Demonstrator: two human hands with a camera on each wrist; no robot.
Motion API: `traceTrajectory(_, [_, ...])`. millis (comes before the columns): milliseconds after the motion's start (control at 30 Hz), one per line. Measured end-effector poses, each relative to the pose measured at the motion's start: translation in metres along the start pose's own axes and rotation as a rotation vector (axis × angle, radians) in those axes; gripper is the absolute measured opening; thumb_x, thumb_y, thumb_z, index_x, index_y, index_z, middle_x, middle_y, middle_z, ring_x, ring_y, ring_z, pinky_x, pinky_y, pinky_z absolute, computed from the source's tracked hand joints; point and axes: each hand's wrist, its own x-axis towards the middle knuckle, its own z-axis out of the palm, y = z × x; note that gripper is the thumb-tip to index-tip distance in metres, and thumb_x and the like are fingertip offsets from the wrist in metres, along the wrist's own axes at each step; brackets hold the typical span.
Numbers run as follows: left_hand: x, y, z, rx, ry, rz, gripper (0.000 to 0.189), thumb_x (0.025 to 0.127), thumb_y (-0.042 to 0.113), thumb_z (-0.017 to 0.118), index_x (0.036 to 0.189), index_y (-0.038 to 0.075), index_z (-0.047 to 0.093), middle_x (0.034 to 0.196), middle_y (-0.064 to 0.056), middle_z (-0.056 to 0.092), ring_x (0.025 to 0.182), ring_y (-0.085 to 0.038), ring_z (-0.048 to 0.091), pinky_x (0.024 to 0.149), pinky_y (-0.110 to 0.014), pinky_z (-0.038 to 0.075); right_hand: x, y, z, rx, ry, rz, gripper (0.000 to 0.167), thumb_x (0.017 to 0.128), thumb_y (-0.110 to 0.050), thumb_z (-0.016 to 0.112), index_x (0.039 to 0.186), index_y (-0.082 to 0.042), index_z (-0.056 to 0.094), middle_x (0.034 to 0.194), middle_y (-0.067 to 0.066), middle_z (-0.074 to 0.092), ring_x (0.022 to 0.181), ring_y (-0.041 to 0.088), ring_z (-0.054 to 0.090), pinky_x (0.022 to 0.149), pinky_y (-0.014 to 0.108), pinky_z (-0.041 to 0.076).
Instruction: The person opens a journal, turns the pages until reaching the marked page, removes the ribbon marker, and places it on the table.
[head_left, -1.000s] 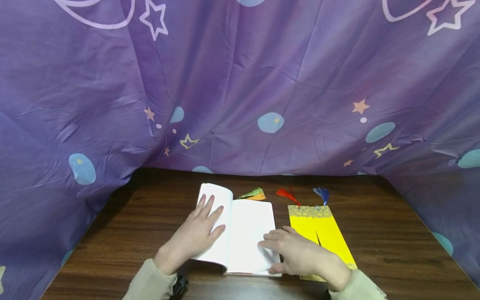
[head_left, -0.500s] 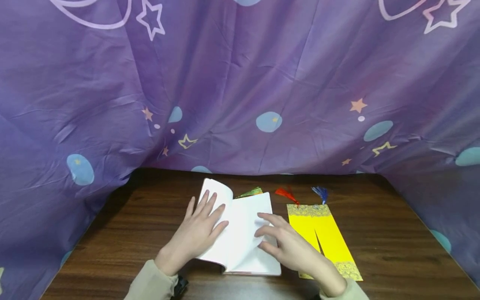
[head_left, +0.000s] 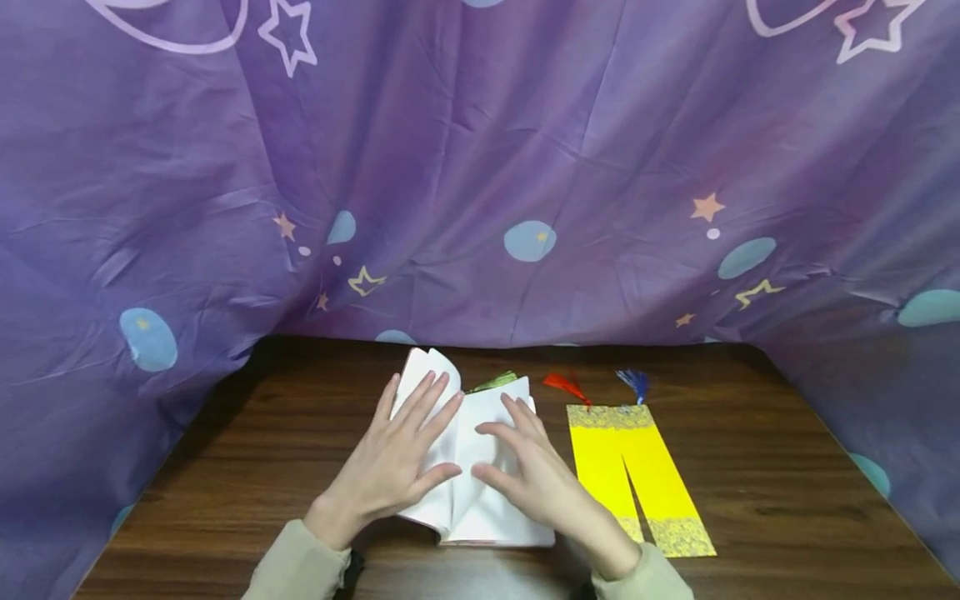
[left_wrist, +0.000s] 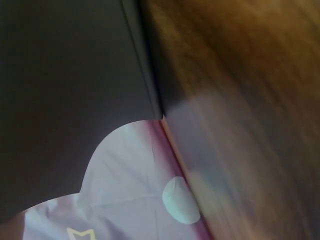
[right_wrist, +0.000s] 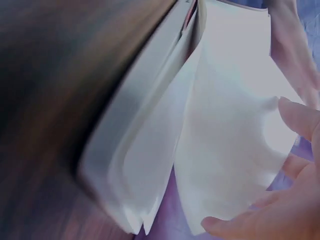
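My left hand [head_left: 390, 458], an opened book [head_left: 487, 523] and my right hand [head_left: 536, 475], lower centre of the frame.
On the bench [head_left: 225, 475], my left fingers spread straight over the left page, gripping nothing; a green tassel [head_left: 497, 381] pokes past the book's upper edge; my right fingers, loosely bent, thumb well apart, touch a page without a grip; farther right, a red tassel [head_left: 567, 387], two yellow strips [head_left: 663, 475], then a blue tassel [head_left: 635, 383].
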Motion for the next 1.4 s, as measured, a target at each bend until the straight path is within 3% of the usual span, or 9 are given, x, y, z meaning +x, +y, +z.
traceTrajectory(133, [-0.001, 0.001, -0.004, 0.006, 0.044, 0.085, 0.078, 0.096, 0.068, 0.029, 0.151, 0.013, 0.037, 0.159, -0.016, 0.023, 0.145, -0.032, 0.023, 0.113, -0.063, 0.014, 0.008, -0.007, 0.006, 0.011, 0.004, -0.009, 0.052, 0.082, -0.028, 0.08, 0.128, -0.014, 0.061, 0.156, 0.023, 0.026, 0.143, 0.044, 0.018, 0.109, 0.065, 0.023])
traceTrajectory(233, [-0.002, 0.004, -0.005, 0.015, 0.044, 0.114, 0.076, 0.094, 0.065, 0.039, 0.15, 0.015, 0.04, 0.16, -0.015, 0.022, 0.145, -0.032, 0.022, 0.111, -0.065, 0.016, 0.012, -0.01, 0.009, 0.017, 0.021, -0.006, 0.06, 0.08, -0.029, 0.082, 0.133, -0.012, 0.058, 0.159, 0.022, 0.019, 0.145, 0.04, 0.015, 0.11, 0.063, 0.022])
traceTrajectory(500, [-0.002, 0.023, -0.003, 0.104, -0.072, 0.059, 0.067, 0.089, 0.056, 0.053, 0.143, 0.016, 0.051, 0.154, -0.014, 0.036, 0.144, -0.031, 0.024, 0.112, -0.063, 0.015, 0.02, -0.007, 0.017, 0.021, 0.149, -0.011, 0.069, 0.075, -0.021, 0.086, 0.135, -0.008, 0.054, 0.158, 0.028, 0.013, 0.135, 0.053, 0.029, 0.102, 0.063, 0.035])
traceTrajectory(700, [-0.004, 0.032, -0.003, 0.138, -0.143, 0.025, 0.062, 0.089, 0.046, 0.057, 0.143, 0.017, 0.05, 0.153, -0.013, 0.038, 0.144, -0.031, 0.025, 0.113, -0.062, 0.013, 0.021, -0.004, 0.016, 0.036, 0.16, -0.012, 0.069, 0.075, -0.019, 0.086, 0.135, -0.007, 0.054, 0.156, 0.031, 0.015, 0.133, 0.053, 0.034, 0.101, 0.062, 0.037])
traceTrajectory(967, [-0.014, 0.026, -0.006, 0.131, -0.177, 0.019, 0.056, 0.085, 0.029, 0.057, 0.14, 0.019, 0.055, 0.154, -0.009, 0.038, 0.147, -0.029, 0.017, 0.113, -0.064, 0.009, 0.017, 0.002, 0.005, 0.063, 0.063, 0.042, 0.071, 0.077, -0.023, 0.085, 0.138, -0.011, 0.053, 0.159, 0.022, 0.017, 0.136, 0.052, 0.028, 0.105, 0.063, 0.032])
traceTrajectory(1167, [-0.023, 0.022, -0.008, 0.146, -0.248, 0.008, 0.047, 0.089, 0.027, 0.053, 0.135, 0.02, 0.061, 0.151, -0.007, 0.043, 0.145, -0.028, 0.024, 0.114, -0.061, 0.01, 0.012, 0.008, -0.009, 0.054, -0.057, 0.092, 0.069, 0.078, -0.026, 0.083, 0.139, -0.013, 0.053, 0.159, 0.018, 0.021, 0.141, 0.046, 0.024, 0.107, 0.064, 0.028])
traceTrajectory(1400, [-0.032, 0.02, -0.012, 0.146, -0.308, -0.061, 0.049, 0.1, 0.046, 0.04, 0.135, 0.019, 0.06, 0.146, -0.011, 0.048, 0.139, -0.03, 0.037, 0.114, -0.057, 0.018, 0.004, 0.021, -0.022, 0.016, -0.2, 0.067, 0.07, 0.081, -0.031, 0.081, 0.141, -0.01, 0.051, 0.156, 0.019, 0.029, 0.143, 0.041, 0.022, 0.11, 0.061, 0.024])
